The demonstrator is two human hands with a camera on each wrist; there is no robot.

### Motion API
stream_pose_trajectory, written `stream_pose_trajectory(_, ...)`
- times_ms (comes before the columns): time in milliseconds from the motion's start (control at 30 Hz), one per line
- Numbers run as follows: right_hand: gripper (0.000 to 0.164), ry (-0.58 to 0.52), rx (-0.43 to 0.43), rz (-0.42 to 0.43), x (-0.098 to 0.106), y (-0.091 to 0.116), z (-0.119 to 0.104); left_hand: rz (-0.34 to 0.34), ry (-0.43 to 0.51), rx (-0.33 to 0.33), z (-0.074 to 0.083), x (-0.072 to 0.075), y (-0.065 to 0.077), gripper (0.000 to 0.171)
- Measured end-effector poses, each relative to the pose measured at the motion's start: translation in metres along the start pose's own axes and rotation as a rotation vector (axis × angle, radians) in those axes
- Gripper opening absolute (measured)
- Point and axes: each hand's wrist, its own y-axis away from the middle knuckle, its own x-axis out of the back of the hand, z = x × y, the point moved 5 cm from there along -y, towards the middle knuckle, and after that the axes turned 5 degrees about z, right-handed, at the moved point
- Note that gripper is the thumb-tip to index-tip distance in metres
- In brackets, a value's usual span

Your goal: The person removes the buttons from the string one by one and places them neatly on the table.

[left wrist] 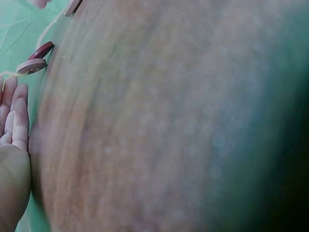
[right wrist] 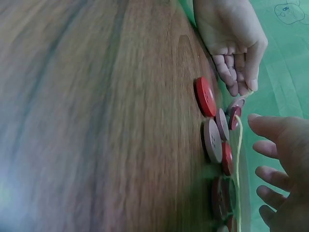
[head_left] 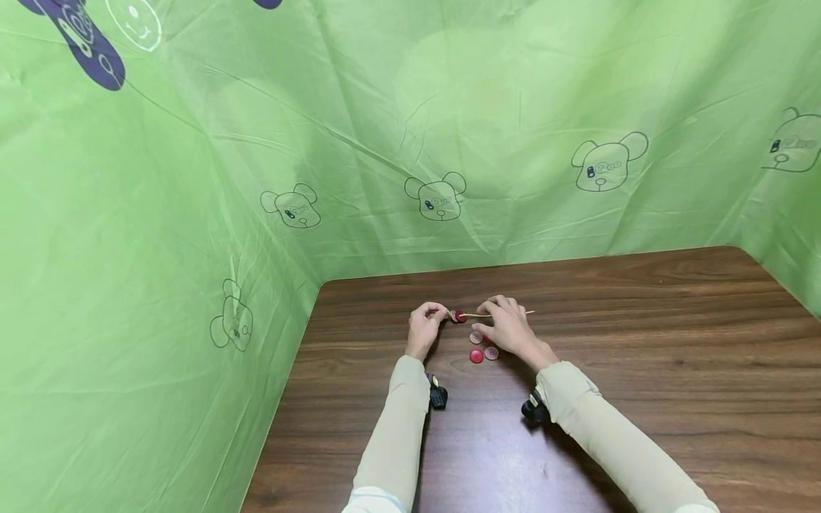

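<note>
My left hand (head_left: 425, 328) pinches a thin pale-yellow cord (head_left: 474, 315) between thumb and fingertip near one end. Strung on it, close to those fingers, are a dark red button (left wrist: 41, 50) and a pale pink button (left wrist: 31, 66). My right hand (head_left: 509, 328) hovers over the cord's other stretch, its fingers spread and loosely bent. In the right wrist view a gap shows between these fingers and the cord (right wrist: 239, 159). Below the hands lie loose buttons, among them a red button (head_left: 476, 356) and a pink button (head_left: 491, 353); the right hand partly covers others.
The brown wood-grain table (head_left: 641, 356) carries everything. Green cloth (head_left: 513, 142) with printed bear faces hangs behind it and along its sides. Dark wrist devices, one a black unit (head_left: 437, 393) at the left cuff, sit close to the tabletop.
</note>
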Motion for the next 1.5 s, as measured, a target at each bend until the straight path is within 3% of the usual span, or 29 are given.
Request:
stream_pose_trajectory(467,0.042,0.040,-0.024,-0.101,-0.022,-0.016,-0.011,0.004,0.002,0.006,0.002,0.002,0.001,0.008)
stream_pose_trajectory(767,0.048,0.084,-0.003,-0.124,-0.030,-0.020,-0.015,-0.009,0.021,0.001,0.003,0.000,-0.001,0.007)
stream_pose_trajectory(1233,0.038,0.149,0.002,-0.103,-0.033,-0.022,-0.020,-0.007,0.012,0.001,0.003,-0.001,0.000,0.006)
stream_pose_trajectory(1500,0.032,0.121,0.003,-0.087,-0.033,-0.021,-0.017,-0.007,0.029,0.004,0.000,0.000,0.000,0.008)
